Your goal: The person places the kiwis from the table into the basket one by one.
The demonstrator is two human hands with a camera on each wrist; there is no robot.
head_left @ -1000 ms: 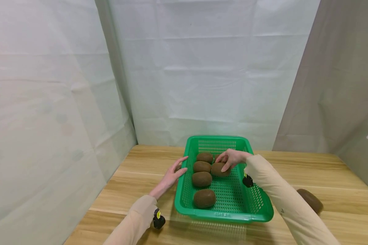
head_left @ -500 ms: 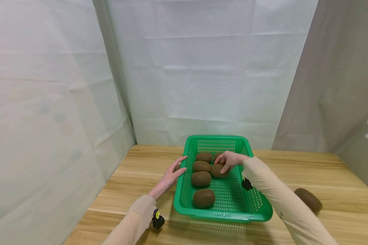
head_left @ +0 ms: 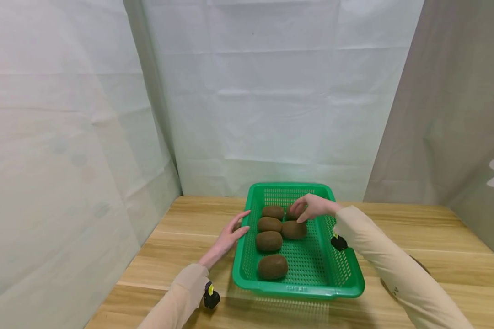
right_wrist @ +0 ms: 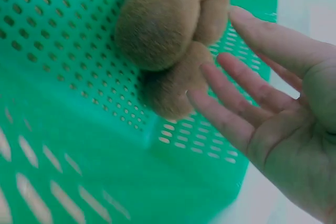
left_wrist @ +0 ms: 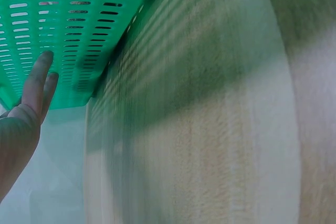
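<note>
Several brown kiwis lie in a green plastic basket [head_left: 304,289], most of them in a left column such as the front kiwi [head_left: 273,267]. My right hand [head_left: 314,205] hovers over the back of the right column, fingers spread and holding nothing. Just below its thumb lies one kiwi [head_left: 294,230]; the kiwi behind it is partly hidden by the fingers. In the right wrist view the fingertips are right beside the rearmost kiwi [right_wrist: 178,85]. My left hand [head_left: 229,235] rests its extended fingers against the basket's left side; the left wrist view shows fingers [left_wrist: 35,87] at the slotted wall.
On the wooden table [head_left: 181,228], right of the basket, another kiwi [head_left: 419,263] is mostly covered by the right sleeve [head_left: 389,256]. A white cloth [head_left: 271,114] hangs behind the table, with more cloth along both sides.
My right hand has let go of the right column's front kiwi and risen slightly up and back. That kiwi stays in the basket. The left hand keeps its place.
</note>
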